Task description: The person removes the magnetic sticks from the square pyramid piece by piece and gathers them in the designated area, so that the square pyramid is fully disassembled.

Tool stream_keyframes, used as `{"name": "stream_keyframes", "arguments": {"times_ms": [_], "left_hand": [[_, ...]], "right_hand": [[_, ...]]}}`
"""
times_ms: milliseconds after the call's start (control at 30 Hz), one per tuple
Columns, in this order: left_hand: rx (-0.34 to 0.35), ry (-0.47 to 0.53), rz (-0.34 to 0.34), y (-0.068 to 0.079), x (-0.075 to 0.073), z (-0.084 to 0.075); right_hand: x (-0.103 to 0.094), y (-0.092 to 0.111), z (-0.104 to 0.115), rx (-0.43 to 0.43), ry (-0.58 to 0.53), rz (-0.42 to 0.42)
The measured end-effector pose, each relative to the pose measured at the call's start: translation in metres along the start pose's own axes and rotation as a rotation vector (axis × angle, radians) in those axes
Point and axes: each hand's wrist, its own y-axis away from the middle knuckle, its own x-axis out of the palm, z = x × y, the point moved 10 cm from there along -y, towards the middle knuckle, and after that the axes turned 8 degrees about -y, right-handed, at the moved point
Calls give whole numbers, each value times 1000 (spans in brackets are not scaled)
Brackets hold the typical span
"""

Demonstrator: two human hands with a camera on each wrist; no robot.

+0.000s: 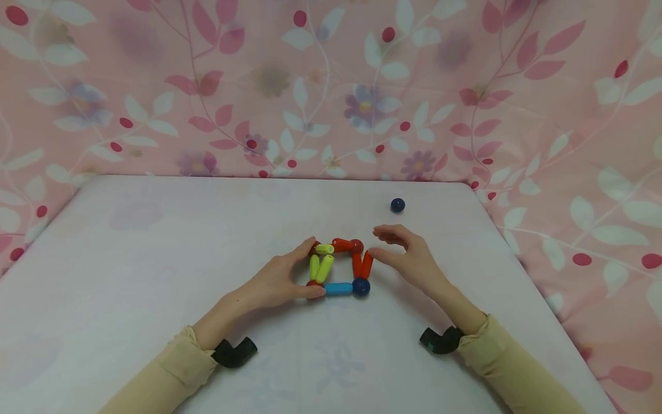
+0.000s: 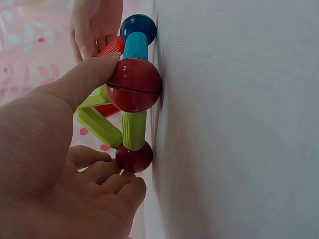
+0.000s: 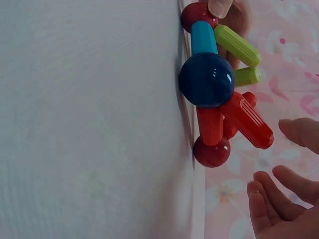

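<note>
A magnetic ball-and-rod frame lies on the table, its corners red balls and a dark blue ball (image 1: 361,287). A light blue rod (image 1: 339,288) joins the blue ball to the front red ball (image 2: 133,84). Yellow-green rods (image 1: 324,268) stand on the left side, some tilted upward; red rods (image 3: 247,121) are on the right. My left hand (image 1: 274,280) grips the left side, thumb on the front red ball and fingers at the rear red ball (image 2: 134,158). Beside the raised red rod, my right hand (image 1: 414,256) has parted, loosely bent fingers, holding nothing; a gap shows in the right wrist view.
A loose dark blue ball (image 1: 397,205) sits farther back on the white-covered table (image 1: 155,259). Pink floral cloth (image 1: 331,86) hangs behind the table and along its right side. Black curved pieces (image 1: 235,352) are at both wrists.
</note>
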Motion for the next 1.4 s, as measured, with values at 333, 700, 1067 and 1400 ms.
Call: {"name": "stream_keyframes", "arguments": {"times_ms": [333,700,1067,1400], "left_hand": [[-12,-10,5,-1,1,0],[-5,-14,-3,-1,2,1],[1,-15,-10,-1,2,1],[4,-15,-9,-1,2,1]], "right_hand": [[25,7,-8,47,1,174],[33,8,-17,93,8,208],[32,8,-21,98,10,229],[31,7,-26,127,8,264]]}}
